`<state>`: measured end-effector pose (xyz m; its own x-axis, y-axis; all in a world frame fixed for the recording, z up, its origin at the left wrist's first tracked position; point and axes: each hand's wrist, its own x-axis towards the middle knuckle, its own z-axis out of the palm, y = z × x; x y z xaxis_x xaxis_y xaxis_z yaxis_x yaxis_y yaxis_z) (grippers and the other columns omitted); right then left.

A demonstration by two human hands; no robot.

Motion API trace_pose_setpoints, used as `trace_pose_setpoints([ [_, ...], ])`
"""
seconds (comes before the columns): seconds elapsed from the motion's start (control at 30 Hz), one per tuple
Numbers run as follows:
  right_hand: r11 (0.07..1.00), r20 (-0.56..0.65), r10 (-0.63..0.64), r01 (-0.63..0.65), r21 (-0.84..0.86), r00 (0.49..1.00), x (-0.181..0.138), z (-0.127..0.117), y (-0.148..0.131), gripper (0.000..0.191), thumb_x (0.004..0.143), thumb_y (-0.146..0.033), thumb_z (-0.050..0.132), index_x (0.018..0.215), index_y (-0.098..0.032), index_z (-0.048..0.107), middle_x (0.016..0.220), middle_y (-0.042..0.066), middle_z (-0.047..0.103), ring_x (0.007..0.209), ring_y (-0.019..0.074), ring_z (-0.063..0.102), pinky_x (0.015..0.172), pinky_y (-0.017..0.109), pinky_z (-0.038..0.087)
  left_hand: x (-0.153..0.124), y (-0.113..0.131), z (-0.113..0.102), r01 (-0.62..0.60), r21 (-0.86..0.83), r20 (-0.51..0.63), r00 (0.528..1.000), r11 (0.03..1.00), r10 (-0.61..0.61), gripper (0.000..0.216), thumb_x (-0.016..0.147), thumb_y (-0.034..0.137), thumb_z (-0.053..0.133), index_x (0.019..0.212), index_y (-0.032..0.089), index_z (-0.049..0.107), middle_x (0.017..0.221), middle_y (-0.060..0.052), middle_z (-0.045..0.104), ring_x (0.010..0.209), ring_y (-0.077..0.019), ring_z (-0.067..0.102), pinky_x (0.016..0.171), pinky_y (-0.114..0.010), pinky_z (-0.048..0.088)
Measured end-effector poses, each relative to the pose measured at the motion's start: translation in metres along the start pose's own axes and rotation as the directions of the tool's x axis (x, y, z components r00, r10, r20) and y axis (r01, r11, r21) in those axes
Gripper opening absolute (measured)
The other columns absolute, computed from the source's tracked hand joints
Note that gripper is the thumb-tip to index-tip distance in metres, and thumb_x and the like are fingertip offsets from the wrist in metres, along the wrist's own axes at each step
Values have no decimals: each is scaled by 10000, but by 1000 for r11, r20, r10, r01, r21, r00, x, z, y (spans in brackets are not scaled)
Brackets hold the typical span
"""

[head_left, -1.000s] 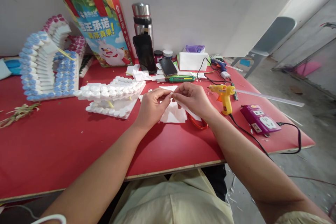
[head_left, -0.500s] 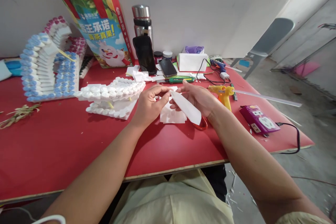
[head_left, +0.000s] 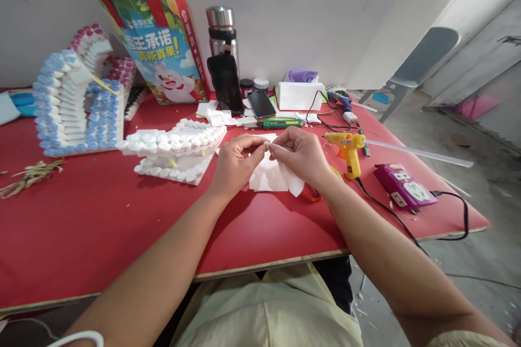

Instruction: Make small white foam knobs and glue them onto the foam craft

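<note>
Both my hands meet over the middle of the red table [head_left: 101, 217]. My left hand [head_left: 236, 165] and my right hand [head_left: 299, 154] each pinch the top end of a thin white sheet piece [head_left: 292, 180], which hangs down below my right palm. Under them lies a flat white sheet [head_left: 264, 176] on the table. A red scissors handle [head_left: 311, 194] shows just below my right wrist. A white foam model [head_left: 175, 146] studded with white caps sits left of my left hand.
A yellow glue gun [head_left: 349, 146] stands right of my hand, its cord running to a purple power strip [head_left: 402, 187]. At the back are a printed bag [head_left: 160, 43], a steel flask [head_left: 222, 32], two phones [head_left: 260, 103], a white box [head_left: 300, 95]. A blue-capped foam model [head_left: 77, 105] is far left.
Half a second ago my right hand held the white piece out flat and open-fingered; now both hands pinch its top end together again, and it hangs below my right palm.
</note>
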<state>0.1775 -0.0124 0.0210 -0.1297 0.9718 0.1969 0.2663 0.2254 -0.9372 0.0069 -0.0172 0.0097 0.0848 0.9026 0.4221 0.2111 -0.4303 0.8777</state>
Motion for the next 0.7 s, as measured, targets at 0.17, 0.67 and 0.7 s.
trace_pose_setpoints([
  [0.17,864,-101,-270,195,-464,957,-6,11,-1,182,860,-290,639,748,-223,511,658,23,622,632,184,595,603,288,385,-2,2,6,83,-85,-55,995,993,-88,123,840,277,745,891,178,798,915,-52,774,853,-183,688,790,-294,534],
  [0.67,539,542,259,-586,605,799,9,-12,-2,165,987,-228,544,1005,-112,660,829,89,719,666,171,691,723,368,634,2,-7,-5,-148,28,-13,989,989,148,120,895,254,695,955,202,785,935,-40,720,893,-171,662,803,-292,520],
  [0.7,553,533,238,-565,613,812,8,-12,-1,131,965,-222,592,995,-116,664,818,71,709,639,150,666,709,354,633,2,-7,-5,-152,20,-10,988,988,153,120,897,254,696,958,201,786,934,-40,717,893,-170,661,800,-291,518],
])
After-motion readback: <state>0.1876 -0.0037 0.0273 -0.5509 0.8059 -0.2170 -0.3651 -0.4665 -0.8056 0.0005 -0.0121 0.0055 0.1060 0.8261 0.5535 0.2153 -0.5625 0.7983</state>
